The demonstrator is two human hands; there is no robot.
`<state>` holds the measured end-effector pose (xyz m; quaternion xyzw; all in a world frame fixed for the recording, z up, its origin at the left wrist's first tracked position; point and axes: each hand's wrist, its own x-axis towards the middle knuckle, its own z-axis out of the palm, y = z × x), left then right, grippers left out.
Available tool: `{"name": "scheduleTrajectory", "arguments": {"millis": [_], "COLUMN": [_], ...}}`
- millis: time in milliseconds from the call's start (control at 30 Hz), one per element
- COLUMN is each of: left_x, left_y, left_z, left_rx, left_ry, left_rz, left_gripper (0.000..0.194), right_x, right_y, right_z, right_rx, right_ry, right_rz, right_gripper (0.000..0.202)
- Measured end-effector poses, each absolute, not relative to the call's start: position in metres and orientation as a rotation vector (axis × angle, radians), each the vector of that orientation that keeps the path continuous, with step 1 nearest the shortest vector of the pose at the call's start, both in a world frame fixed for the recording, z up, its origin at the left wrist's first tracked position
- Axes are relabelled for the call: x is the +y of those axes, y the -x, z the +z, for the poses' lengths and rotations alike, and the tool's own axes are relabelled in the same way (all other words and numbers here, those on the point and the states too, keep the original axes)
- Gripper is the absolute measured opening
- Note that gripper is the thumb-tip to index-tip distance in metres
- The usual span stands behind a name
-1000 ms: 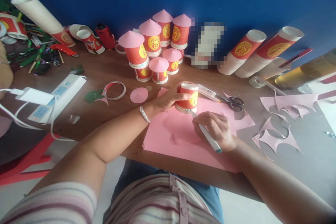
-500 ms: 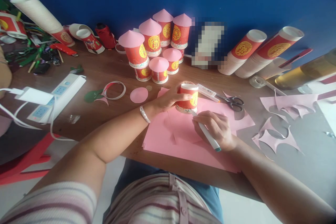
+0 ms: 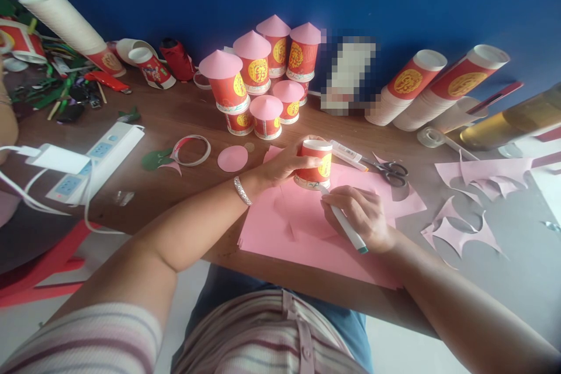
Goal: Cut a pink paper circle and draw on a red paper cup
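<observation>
A red paper cup (image 3: 314,170) with a yellow print stands over pink paper sheets (image 3: 280,228), its white rim band at the bottom. My left hand (image 3: 287,163) is wrapped round its left side, thumb across the front. In my right hand (image 3: 362,213) is a white marker with a green end (image 3: 349,229), its tip at the cup's lower band, where green marks show. Behind them stand several red cups with pink paper cones (image 3: 252,61), some stacked on others.
Scissors (image 3: 393,174) and a white packet (image 3: 347,155) lie right of the cup. Pink offcuts (image 3: 462,234), leaning cup stacks (image 3: 405,85) and a tape roll (image 3: 430,137) are farther right. A power strip (image 3: 97,160), pink disc (image 3: 232,159) and cut ring (image 3: 191,151) lie left.
</observation>
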<state>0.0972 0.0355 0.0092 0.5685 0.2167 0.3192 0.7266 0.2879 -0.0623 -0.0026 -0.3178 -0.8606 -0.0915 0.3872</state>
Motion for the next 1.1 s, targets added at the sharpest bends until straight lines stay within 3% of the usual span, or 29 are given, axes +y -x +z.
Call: {"name": "scheduleTrajectory", "arguments": {"millis": [1100], "left_x": [0.0339], "left_y": [-0.0968], "left_z": [0.0144], "left_rx": [0.539], "left_ry": [-1.356], "left_rz": [0.704], "left_gripper": [0.033], "right_x": [-0.0602], "right_y": [-0.2894], "right_z": [-0.0018], "right_rx": [-2.191], "right_ry": [0.822], "right_rz": [-0.249], "right_gripper": [0.023]}}
